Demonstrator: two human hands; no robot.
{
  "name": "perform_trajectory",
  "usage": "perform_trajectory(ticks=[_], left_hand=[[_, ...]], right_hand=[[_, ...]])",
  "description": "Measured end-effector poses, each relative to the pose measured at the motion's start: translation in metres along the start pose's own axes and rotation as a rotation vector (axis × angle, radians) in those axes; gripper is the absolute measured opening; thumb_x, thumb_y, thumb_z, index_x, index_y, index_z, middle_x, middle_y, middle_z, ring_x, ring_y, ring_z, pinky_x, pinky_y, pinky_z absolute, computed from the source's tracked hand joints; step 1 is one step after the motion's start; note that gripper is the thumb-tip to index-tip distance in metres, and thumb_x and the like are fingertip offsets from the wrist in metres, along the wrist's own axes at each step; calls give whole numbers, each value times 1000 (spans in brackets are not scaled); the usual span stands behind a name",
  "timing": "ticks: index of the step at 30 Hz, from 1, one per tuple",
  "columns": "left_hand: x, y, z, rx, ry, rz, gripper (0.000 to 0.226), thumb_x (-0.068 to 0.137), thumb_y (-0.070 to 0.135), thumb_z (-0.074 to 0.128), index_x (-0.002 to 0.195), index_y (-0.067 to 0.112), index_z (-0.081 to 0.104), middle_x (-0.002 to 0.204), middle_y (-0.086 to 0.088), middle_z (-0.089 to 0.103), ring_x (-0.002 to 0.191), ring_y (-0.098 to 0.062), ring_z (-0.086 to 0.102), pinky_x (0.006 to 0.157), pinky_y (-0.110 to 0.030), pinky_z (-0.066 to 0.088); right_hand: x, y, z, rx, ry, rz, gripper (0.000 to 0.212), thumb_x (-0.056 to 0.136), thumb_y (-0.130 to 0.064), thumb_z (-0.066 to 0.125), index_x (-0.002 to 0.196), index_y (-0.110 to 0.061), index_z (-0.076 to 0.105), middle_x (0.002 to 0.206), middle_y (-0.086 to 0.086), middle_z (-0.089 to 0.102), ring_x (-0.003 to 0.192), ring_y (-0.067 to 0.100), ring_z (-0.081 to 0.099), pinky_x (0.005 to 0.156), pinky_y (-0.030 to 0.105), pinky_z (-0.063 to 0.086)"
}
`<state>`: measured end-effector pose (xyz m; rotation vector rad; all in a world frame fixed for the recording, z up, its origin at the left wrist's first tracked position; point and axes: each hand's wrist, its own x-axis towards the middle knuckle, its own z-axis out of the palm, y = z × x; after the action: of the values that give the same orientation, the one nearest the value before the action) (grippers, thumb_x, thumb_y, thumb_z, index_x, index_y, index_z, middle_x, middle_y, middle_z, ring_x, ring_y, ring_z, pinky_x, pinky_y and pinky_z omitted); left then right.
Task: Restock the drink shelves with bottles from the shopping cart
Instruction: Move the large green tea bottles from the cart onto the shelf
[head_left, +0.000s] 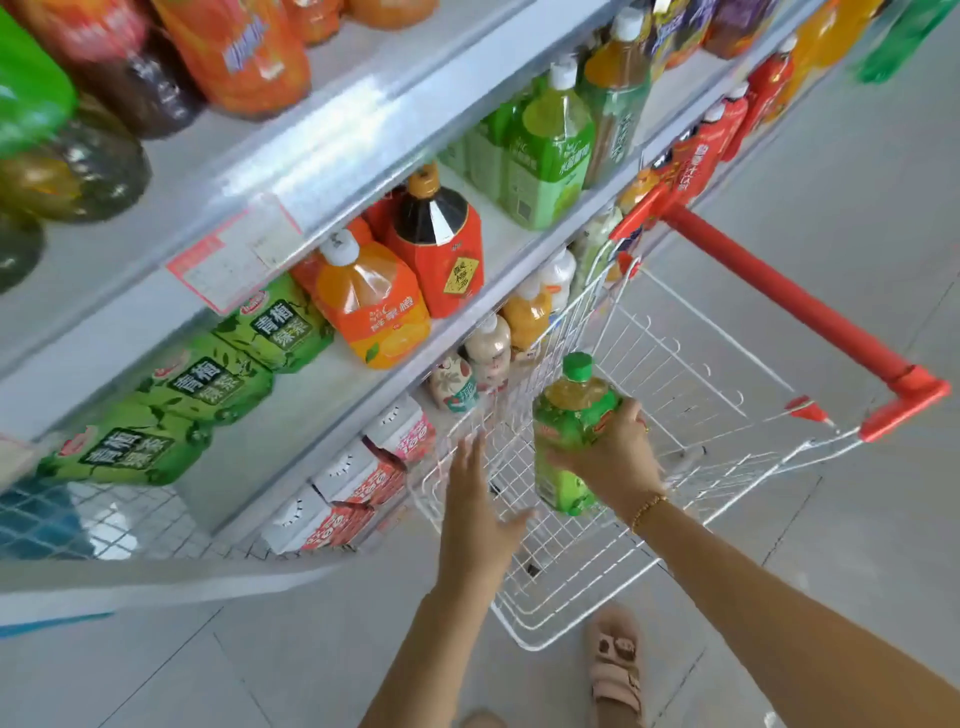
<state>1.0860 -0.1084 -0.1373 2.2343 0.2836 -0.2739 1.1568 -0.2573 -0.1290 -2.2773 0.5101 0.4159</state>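
Head view, the only one you have. Your right hand (615, 460) is wrapped round the body of a green bottle (569, 431), fingers curled firmly about the label. The bottle is upright, green cap on top, held in the air over the near left part of the shopping cart (675, 358). Your left hand (475, 512) is just beside it over the cart's left edge, fingers straight and spread, holding nothing.

You're at the carry step: the bottle is out of the basket and not yet on a shelf. I can't see another bottle down in the wire basket. The picture is smeared with motion, though, so take that as likely, not certain.

To your left, the middle shelf (322, 389) holds a row of green tea bottles (208, 384) whose labels look like the one in your grip. An orange juice bottle (374, 312) stands next to them. I'd call that row the natural home.

The next move calls for a swing up and to the left, clearing the cart rim and the shelf's front lip. Let the free left hand steady the base or part the neighbours, and mind you don't knock the orange bottle as you slot it in.
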Motion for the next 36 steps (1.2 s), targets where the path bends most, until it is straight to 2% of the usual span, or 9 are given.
perform_trajectory(ticks=[2,5,11,13,16,19,24,31,36], left_hand=[[-15,28,5,-114,67,88,104,64,22,84,147,21,21,151,-1,26,139,-8,24,111,-16,24],[-24,51,-8,-321,317,19,100,59,4,84,143,16,30,137,-6,43,126,-15,44,100,-27,44],[-29,52,-66,-410,523,48,73,63,-2,75,128,20,48,123,1,56,115,-16,56,91,-32,52],[-25,43,-83,-457,536,1,79,58,-15,78,120,24,50,118,9,57,110,-10,59,82,-26,55],[-21,22,-111,-379,622,18,81,53,-2,87,118,26,48,120,6,55,110,-5,55,83,-17,53],[-8,-4,-135,-281,706,35,81,54,-1,87,123,14,46,121,0,53,104,-1,50,78,3,40],[31,-37,-166,-282,674,-8,82,59,-2,84,129,8,42,126,-1,52,114,-14,50,74,9,35],[75,-53,-175,-317,540,-68,90,63,3,84,138,9,36,136,0,44,114,-13,49,67,5,40],[77,-62,-180,-414,475,-84,70,66,-4,80,128,7,50,109,2,63,92,4,60,67,-4,49]], right_hand=[[-29,-30,-8,40,0,-67,93,51,-41,87,121,-8,35,115,10,55,102,27,57,78,28,44],[-64,-61,-13,115,-11,-204,102,47,-40,88,128,-11,32,118,6,55,108,24,56,86,32,48],[-98,-90,-4,278,-63,-439,104,46,-27,89,131,-19,29,120,-10,45,109,0,43,87,0,33],[-96,-95,6,369,-171,-529,104,48,-34,90,132,-24,28,124,-13,44,115,-3,44,96,4,33],[-80,-93,22,269,-282,-671,80,67,-30,81,133,-21,38,131,-9,47,121,4,45,99,8,34],[-60,-66,45,-1,-293,-575,43,83,-27,67,122,-20,53,126,-4,51,112,13,54,88,10,35],[-56,-18,88,-141,-519,-241,55,78,-39,71,128,-25,51,125,-7,54,93,7,58,88,18,44],[-71,1,110,-167,-587,-319,44,83,-23,65,126,-29,56,106,-14,56,86,2,54,89,18,46],[-69,3,116,-217,-566,-348,36,86,-23,61,122,-27,61,116,-11,61,96,7,57,88,17,41]])
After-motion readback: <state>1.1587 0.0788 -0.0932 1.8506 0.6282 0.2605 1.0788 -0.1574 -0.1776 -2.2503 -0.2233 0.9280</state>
